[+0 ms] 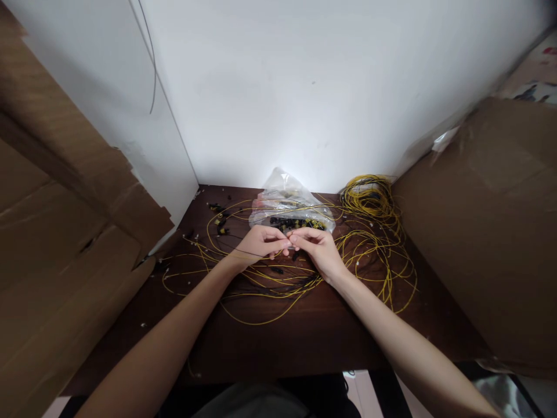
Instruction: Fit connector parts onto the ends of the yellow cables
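Note:
My left hand (260, 242) and my right hand (317, 248) meet over the middle of the dark brown table (278, 351), both closed in a pinch. Fingertip to fingertip, they grip what looks like a thin wire; its pinched part is tiny and mostly hidden. One dark strand crosses my left wrist. Below and around both hands lie loose yellow and black wires (256, 323). Just behind my fingers, a clear plastic bag (281, 184) holds several black and yellow connectors (300, 223).
At the back right lies a coil of yellow wire (368, 194), with looser loops in front. Several small black and yellow parts (221, 223) lie left of the bag. Cardboard panels (65, 232) flank the table, and a white wall (304, 98) stands behind. White scraps dot the tabletop.

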`<state>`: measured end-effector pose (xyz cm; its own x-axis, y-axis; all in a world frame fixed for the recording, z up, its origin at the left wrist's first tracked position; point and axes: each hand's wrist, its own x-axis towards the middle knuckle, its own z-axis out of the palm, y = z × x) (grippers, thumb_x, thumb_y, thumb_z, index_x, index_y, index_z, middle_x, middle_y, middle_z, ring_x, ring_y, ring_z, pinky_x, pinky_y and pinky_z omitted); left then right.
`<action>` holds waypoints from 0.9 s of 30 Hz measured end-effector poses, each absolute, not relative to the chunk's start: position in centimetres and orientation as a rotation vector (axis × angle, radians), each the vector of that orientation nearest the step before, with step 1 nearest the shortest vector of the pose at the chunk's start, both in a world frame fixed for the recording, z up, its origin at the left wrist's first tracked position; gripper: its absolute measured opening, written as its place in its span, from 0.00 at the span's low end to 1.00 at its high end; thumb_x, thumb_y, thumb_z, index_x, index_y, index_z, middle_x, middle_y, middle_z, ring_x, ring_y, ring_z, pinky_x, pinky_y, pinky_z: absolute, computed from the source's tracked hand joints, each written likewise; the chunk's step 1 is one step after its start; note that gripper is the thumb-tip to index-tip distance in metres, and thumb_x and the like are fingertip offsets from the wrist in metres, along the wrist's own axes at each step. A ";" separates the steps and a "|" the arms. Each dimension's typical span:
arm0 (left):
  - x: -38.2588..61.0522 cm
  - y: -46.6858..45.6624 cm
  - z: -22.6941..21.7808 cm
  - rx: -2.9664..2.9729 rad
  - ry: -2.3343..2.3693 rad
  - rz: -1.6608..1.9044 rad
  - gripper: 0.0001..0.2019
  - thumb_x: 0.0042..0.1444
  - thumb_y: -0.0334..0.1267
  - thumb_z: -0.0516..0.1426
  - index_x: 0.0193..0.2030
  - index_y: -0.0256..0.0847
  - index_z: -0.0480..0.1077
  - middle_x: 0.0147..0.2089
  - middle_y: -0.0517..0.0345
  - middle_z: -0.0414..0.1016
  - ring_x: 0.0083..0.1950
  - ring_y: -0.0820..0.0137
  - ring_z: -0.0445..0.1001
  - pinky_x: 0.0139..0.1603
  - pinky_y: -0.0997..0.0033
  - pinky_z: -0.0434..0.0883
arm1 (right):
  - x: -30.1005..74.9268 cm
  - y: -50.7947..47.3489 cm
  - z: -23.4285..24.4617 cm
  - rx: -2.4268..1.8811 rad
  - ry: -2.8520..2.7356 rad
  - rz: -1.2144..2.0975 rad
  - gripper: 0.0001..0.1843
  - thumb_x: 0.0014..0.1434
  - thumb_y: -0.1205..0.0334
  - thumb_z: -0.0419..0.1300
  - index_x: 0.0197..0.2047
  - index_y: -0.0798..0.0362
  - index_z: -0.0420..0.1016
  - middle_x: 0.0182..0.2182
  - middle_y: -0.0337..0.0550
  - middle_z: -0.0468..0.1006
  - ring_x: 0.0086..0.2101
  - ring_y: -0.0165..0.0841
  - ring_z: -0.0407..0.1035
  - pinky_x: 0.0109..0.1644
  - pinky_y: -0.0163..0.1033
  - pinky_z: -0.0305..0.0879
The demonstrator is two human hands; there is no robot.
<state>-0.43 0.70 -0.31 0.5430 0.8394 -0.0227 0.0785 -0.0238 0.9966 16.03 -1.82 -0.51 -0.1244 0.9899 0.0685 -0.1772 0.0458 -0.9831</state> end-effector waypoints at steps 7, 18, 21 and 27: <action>-0.4 0.8 -0.5 1.513 0.848 0.730 0.14 0.50 0.44 0.59 0.31 0.31 0.73 0.25 0.56 0.72 0.23 0.79 0.65 0.22 0.80 0.64 | 15.9 -2.2 0.0 -0.939 -1.096 1.389 0.08 0.46 0.58 0.66 0.29 0.54 0.77 0.24 0.38 0.75 0.24 0.25 0.65 0.30 0.33 0.63; -0.4 1.0 -0.3 1.437 0.831 0.852 0.16 0.52 0.43 0.57 0.40 0.31 0.71 0.25 0.60 0.69 0.19 0.82 0.63 0.19 0.81 0.63 | 15.8 -2.6 0.3 -0.937 -1.032 1.648 0.10 0.45 0.60 0.67 0.30 0.57 0.76 0.24 0.39 0.76 0.21 0.22 0.65 0.26 0.29 0.62; -0.5 1.0 -0.3 1.489 0.834 0.818 0.15 0.51 0.41 0.58 0.41 0.31 0.72 0.24 0.60 0.70 0.19 0.81 0.63 0.19 0.81 0.63 | 15.8 -2.8 0.3 -0.976 -1.053 1.669 0.10 0.45 0.60 0.67 0.30 0.57 0.76 0.24 0.39 0.75 0.21 0.21 0.65 0.24 0.28 0.62; -0.5 1.0 -0.3 1.509 0.827 0.815 0.14 0.51 0.40 0.58 0.41 0.33 0.73 0.25 0.59 0.72 0.21 0.80 0.65 0.21 0.80 0.65 | 15.9 -2.8 0.3 -1.049 -1.100 1.647 0.10 0.44 0.59 0.67 0.29 0.57 0.76 0.24 0.39 0.74 0.18 0.20 0.61 0.16 0.25 0.57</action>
